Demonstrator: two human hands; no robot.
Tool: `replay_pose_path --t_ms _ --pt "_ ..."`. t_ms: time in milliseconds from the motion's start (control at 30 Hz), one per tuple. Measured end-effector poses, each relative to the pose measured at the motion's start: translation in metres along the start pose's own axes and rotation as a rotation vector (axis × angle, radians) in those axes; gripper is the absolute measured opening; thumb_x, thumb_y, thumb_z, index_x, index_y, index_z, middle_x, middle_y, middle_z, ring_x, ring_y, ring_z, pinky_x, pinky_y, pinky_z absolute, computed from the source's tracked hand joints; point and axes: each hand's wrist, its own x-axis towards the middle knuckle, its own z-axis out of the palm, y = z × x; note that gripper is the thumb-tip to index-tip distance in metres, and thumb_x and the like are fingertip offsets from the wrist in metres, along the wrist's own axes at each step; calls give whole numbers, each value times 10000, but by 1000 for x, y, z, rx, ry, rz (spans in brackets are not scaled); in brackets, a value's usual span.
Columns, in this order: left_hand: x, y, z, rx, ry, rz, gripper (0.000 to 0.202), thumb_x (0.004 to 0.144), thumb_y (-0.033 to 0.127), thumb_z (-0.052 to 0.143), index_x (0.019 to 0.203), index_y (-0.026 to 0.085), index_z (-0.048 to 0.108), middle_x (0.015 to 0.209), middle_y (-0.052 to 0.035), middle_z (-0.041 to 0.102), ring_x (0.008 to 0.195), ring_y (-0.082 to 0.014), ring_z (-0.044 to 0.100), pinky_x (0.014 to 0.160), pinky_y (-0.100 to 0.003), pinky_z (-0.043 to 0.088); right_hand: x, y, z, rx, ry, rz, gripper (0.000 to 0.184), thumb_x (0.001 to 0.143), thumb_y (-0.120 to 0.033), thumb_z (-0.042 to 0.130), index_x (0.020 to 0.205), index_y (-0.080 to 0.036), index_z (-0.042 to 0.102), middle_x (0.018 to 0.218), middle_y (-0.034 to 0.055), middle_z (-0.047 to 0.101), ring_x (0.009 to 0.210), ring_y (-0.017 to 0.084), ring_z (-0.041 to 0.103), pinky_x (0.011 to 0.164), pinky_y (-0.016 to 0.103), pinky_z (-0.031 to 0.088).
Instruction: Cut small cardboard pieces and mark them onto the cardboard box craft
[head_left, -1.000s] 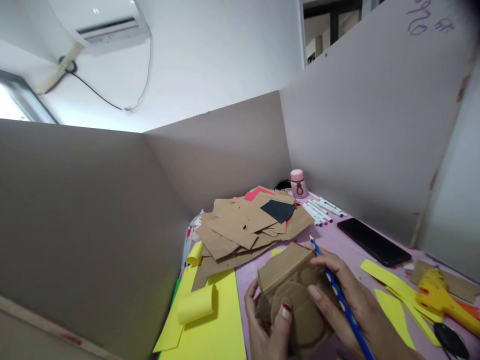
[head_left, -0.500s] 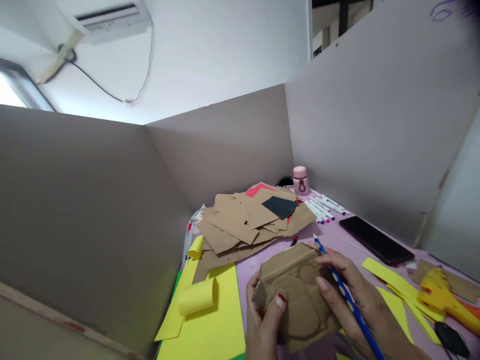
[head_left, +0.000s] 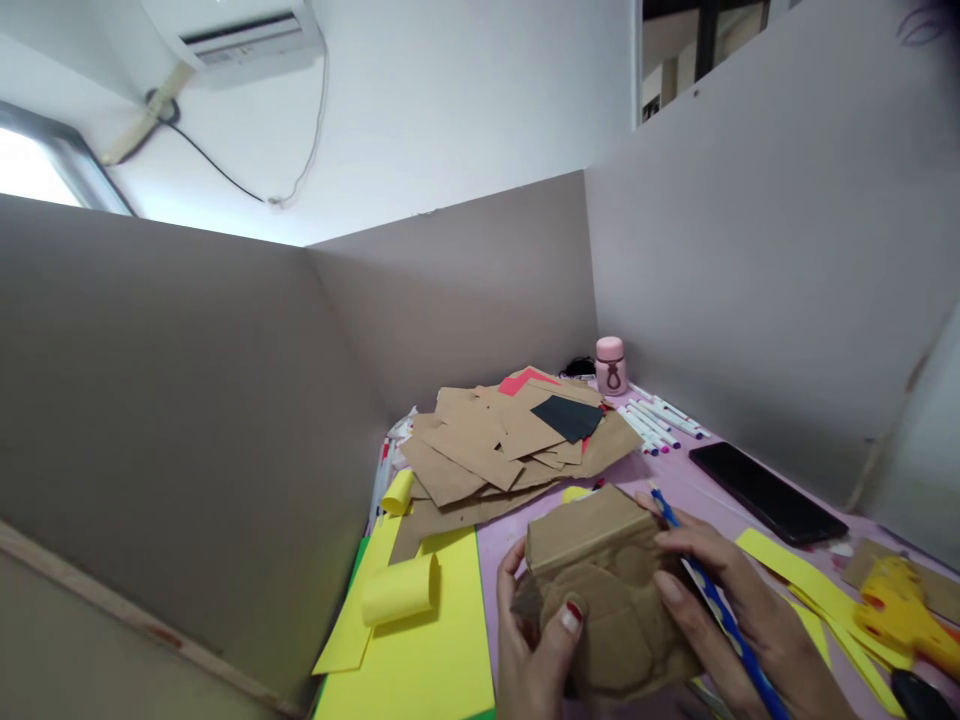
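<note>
A small brown cardboard box [head_left: 592, 530] with rounded cardboard shapes on its front is held up near the table's front edge. My left hand [head_left: 541, 640] grips its left side, the thumb pressed on the front face. Against the right side, my right hand [head_left: 739, 600] has its fingertips on the box. A blue pencil with pale dots [head_left: 720, 610] is tucked in that same hand, its sharpened tip pointing up and away. The undersides of the box and some fingers are hidden.
Brown cardboard pieces [head_left: 465, 450] are piled at the back. Yellow sheets [head_left: 442, 650] lie left, yellow strips [head_left: 795, 570] right. A phone [head_left: 765, 492], white markers [head_left: 652, 425], a pink jar [head_left: 611, 368] and a yellow glue gun [head_left: 900, 610] sit rightward. Grey partitions [head_left: 465, 290] enclose the table.
The box has tipped so that more of its top face shows. Both hands keep their hold, and the pencil stays in my right hand. The whole view has shifted slightly.
</note>
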Motion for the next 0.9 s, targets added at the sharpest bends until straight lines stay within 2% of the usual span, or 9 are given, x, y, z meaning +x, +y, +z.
replay_pose_path --t_ms 200,433,633,767,900 --pt "0 -1 3 -67 40 -8 964 535 436 804 1361 196 370 1158 -151 701 1003 -349 675 867 -422 514 3 -3 1 46 8 4 199 922 -244 475 1101 -312 526 1269 42 582 1236 212 533 975 329 449" --pt "0 -2 1 -72 6 -15 900 542 442 810 1311 190 417 1120 -161 721 989 -358 682 844 -426 517 3 -4 2 16 17 -10 194 912 -248 507 1102 -286 516 1230 76 559 1167 214 575 968 342 461" --pt "0 -2 -1 -62 12 -32 868 557 440 816 1295 186 437 1122 -160 722 1021 -350 668 865 -422 510 3 -5 3 20 1 -11 201 925 -230 488 1116 -293 487 1134 52 552 1196 203 546 1004 347 441" --pt "-3 0 -2 -56 -11 -68 888 584 430 806 1325 172 390 1116 -168 717 1030 -339 661 876 -416 508 4 -4 2 -68 -13 -118 247 917 -235 505 1157 -273 457 1161 71 544 1170 199 557 976 308 469" --pt "-8 0 1 50 29 -19 834 610 440 793 1298 186 396 1198 -169 658 984 -311 678 826 -379 532 3 -3 3 -137 -66 -110 383 872 -332 565 1197 -228 392 1274 142 479 1175 283 537 925 403 516"
